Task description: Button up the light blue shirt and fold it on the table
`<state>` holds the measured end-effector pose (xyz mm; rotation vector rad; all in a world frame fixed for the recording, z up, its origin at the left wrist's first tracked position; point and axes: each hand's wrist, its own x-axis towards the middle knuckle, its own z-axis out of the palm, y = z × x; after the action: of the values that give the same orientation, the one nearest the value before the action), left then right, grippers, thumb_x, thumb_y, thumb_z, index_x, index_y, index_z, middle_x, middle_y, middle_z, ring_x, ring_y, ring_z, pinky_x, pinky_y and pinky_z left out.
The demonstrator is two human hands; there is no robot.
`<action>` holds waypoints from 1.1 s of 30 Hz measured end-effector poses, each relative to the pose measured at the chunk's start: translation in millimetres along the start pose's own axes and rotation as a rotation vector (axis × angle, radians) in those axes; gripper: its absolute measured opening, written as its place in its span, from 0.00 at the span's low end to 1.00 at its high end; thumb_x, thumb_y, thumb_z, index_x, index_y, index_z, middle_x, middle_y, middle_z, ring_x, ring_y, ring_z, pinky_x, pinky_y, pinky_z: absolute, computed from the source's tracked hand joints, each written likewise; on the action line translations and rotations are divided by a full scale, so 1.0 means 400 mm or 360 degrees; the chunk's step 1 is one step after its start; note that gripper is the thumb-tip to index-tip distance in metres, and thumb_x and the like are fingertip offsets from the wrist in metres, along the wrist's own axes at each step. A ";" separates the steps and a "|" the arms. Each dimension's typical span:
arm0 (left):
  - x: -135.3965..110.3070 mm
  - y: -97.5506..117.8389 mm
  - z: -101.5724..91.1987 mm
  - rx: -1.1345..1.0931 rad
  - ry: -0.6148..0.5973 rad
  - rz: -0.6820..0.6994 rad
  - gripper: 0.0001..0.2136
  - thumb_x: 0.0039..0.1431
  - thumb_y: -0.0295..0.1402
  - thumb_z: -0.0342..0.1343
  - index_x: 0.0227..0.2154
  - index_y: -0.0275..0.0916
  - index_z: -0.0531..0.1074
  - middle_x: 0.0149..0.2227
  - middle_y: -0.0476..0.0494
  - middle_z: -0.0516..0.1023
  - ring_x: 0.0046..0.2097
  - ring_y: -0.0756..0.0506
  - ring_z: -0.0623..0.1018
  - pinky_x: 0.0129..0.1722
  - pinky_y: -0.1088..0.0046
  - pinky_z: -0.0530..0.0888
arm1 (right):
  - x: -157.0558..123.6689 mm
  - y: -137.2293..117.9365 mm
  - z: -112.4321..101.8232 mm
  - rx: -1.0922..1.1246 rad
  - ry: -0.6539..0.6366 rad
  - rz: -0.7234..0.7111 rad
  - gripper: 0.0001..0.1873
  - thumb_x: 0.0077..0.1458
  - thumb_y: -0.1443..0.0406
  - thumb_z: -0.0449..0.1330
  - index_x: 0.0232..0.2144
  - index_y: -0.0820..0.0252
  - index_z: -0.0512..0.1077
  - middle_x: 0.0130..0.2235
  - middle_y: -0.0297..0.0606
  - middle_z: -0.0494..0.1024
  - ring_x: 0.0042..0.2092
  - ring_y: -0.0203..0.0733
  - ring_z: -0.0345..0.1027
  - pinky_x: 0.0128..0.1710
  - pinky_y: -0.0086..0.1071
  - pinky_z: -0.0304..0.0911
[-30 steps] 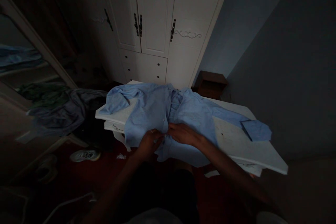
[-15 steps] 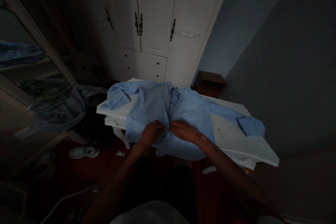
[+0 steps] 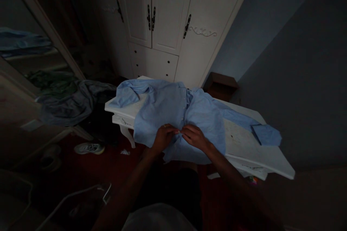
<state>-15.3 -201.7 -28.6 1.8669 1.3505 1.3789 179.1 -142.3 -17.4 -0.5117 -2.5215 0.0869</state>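
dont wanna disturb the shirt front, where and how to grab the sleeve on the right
Probably pinch the sleeve by its cuff, from the right end of the table: the cuff lies fairly flat, and its outer corner seems to jut past the edge.

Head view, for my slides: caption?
Left hand and right hand pinch a blue long-sleeved shirt on a white table.

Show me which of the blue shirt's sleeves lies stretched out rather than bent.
The right-side sleeve: it runs out along the white table toward its right end, whereas the left-side sleeve bends sharply toward the near edge.
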 end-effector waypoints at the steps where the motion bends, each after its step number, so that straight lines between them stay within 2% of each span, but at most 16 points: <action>1: -0.001 -0.001 0.000 -0.0008 0.0015 -0.0005 0.07 0.61 0.30 0.56 0.32 0.41 0.80 0.33 0.45 0.81 0.37 0.47 0.78 0.41 0.68 0.74 | -0.002 0.000 0.002 0.0028 0.0038 0.0005 0.12 0.62 0.67 0.51 0.38 0.56 0.75 0.36 0.41 0.76 0.38 0.41 0.70 0.40 0.36 0.69; 4: -0.003 -0.002 0.004 -0.0047 0.0065 -0.0008 0.07 0.61 0.31 0.56 0.32 0.41 0.80 0.33 0.45 0.81 0.37 0.47 0.78 0.41 0.69 0.74 | -0.004 0.000 0.001 0.0103 0.0133 -0.0014 0.11 0.61 0.68 0.53 0.41 0.56 0.75 0.36 0.41 0.76 0.39 0.41 0.71 0.39 0.35 0.69; 8: -0.005 -0.003 0.018 -0.0006 0.0156 -0.0019 0.07 0.61 0.32 0.56 0.32 0.42 0.80 0.32 0.46 0.81 0.36 0.47 0.78 0.40 0.69 0.74 | -0.004 0.002 0.000 0.0161 0.0210 -0.0039 0.09 0.60 0.69 0.55 0.39 0.57 0.75 0.36 0.40 0.76 0.38 0.40 0.71 0.38 0.34 0.70; 12: -0.007 -0.004 0.026 0.0010 0.0224 0.0062 0.07 0.61 0.32 0.57 0.31 0.43 0.80 0.31 0.46 0.82 0.35 0.48 0.79 0.39 0.69 0.75 | -0.003 0.005 0.001 0.0168 0.0280 -0.0047 0.07 0.60 0.68 0.56 0.38 0.56 0.75 0.35 0.39 0.76 0.37 0.39 0.71 0.37 0.33 0.70; 22: -0.002 -0.007 0.019 0.0109 0.0122 0.0177 0.07 0.61 0.28 0.56 0.32 0.43 0.80 0.32 0.47 0.83 0.35 0.48 0.80 0.39 0.69 0.74 | -0.005 0.003 -0.001 0.0113 0.0251 -0.0045 0.09 0.59 0.68 0.58 0.41 0.56 0.75 0.35 0.39 0.76 0.36 0.40 0.71 0.36 0.35 0.69; 28: -0.013 -0.003 0.032 0.0156 0.0198 0.0099 0.08 0.61 0.27 0.55 0.34 0.43 0.79 0.33 0.47 0.83 0.36 0.47 0.79 0.41 0.66 0.73 | -0.006 0.004 0.005 0.0057 0.0220 0.0018 0.10 0.58 0.67 0.58 0.42 0.54 0.75 0.36 0.38 0.77 0.37 0.41 0.71 0.38 0.36 0.69; 33: -0.018 -0.003 0.038 0.0197 0.0221 0.0129 0.08 0.61 0.27 0.55 0.35 0.43 0.79 0.34 0.47 0.82 0.37 0.46 0.78 0.41 0.65 0.72 | -0.003 0.007 0.003 0.0091 0.0200 0.0023 0.08 0.58 0.68 0.58 0.40 0.56 0.75 0.35 0.38 0.77 0.37 0.41 0.70 0.37 0.36 0.68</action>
<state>-2.3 -204.8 -38.9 1.9567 1.4727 1.5216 180.3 -140.3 -19.6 -0.4967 -2.3862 0.1283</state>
